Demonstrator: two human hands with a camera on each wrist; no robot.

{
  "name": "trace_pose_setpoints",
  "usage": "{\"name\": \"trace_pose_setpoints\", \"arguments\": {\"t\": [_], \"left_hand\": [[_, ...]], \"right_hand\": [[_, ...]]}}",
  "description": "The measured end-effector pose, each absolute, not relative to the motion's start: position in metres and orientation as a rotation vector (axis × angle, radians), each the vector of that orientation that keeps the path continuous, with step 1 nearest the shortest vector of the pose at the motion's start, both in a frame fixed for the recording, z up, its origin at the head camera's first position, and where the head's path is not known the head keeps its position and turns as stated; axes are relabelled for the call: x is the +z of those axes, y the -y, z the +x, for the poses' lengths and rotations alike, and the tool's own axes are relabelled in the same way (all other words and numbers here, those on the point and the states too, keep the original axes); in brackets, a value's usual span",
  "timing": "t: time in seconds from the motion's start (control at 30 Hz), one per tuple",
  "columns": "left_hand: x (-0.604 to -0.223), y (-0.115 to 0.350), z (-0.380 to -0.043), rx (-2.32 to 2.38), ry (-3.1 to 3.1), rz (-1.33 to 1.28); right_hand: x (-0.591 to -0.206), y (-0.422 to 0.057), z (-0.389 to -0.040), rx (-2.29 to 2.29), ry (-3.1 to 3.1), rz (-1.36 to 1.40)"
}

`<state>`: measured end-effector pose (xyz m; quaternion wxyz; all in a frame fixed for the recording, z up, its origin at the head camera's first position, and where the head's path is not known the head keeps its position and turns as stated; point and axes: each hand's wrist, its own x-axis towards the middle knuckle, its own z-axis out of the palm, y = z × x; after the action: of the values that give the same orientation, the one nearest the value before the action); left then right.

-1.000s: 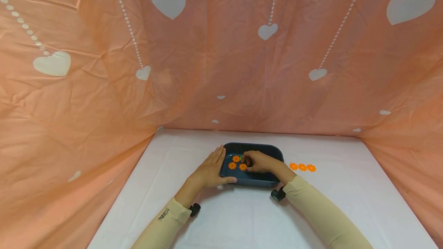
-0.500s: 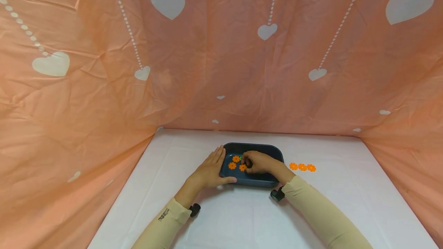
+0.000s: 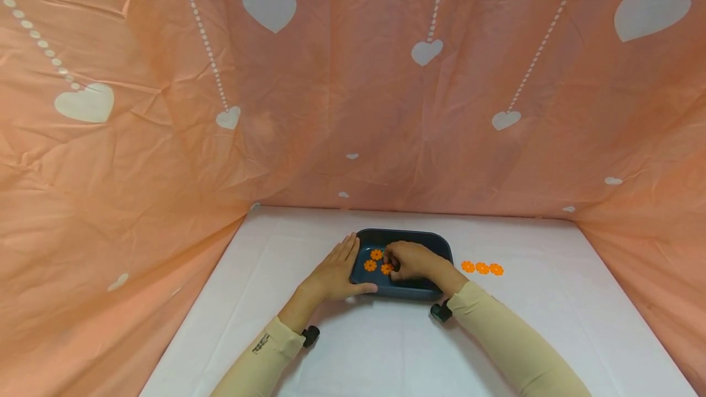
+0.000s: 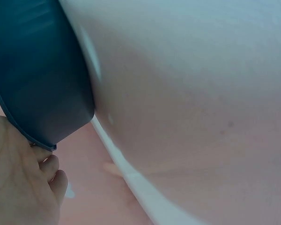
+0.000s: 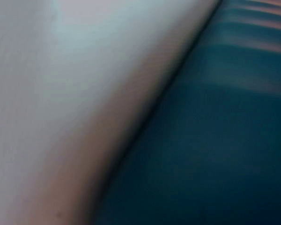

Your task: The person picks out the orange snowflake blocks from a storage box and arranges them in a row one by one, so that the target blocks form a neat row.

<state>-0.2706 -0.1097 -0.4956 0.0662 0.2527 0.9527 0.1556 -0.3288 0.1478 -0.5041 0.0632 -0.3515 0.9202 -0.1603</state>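
A dark blue rectangular tray (image 3: 410, 293) stands on the white table. My left hand (image 3: 333, 274) lies against its left end, fingers straight along the side and thumb at the front; in the left wrist view the palm (image 4: 18, 173) is beside the tray wall (image 4: 42, 70). Inside the tray, my right hand (image 3: 413, 258) reaches down with bent fingers, close around an orange flower-shaped piece (image 3: 387, 269). Whether it pinches that piece is hidden. Two more orange flower pieces (image 3: 370, 266) lie to its left. A small green bit shows by the fingertips, mostly covered.
Three orange flower pieces (image 3: 482, 268) lie in a row on the white table (image 3: 386, 348), right of the tray. Behind hangs a peach curtain (image 3: 386, 115) with white hearts. The right wrist view is blurred, showing the tray wall (image 5: 201, 150) and tabletop.
My right hand shifts very slightly over the orange flower piece in the tray. The left hand and the tray stay put.
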Motion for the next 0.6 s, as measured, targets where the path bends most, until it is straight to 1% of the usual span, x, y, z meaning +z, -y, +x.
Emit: {"name": "trace_pose_setpoints", "arguments": {"t": [0.43, 0.6], "left_hand": [[-0.4936, 0.1096, -0.2697, 0.455, -2.874, 0.771], [-0.4935, 0.1095, -0.269, 0.455, -2.862, 0.757]], "right_hand": [[-0.5, -0.1481, -0.329, -0.562, -2.707, -0.986], [-0.5002, -0.1455, -0.3256, -0.503, -2.743, -1.041]]}}
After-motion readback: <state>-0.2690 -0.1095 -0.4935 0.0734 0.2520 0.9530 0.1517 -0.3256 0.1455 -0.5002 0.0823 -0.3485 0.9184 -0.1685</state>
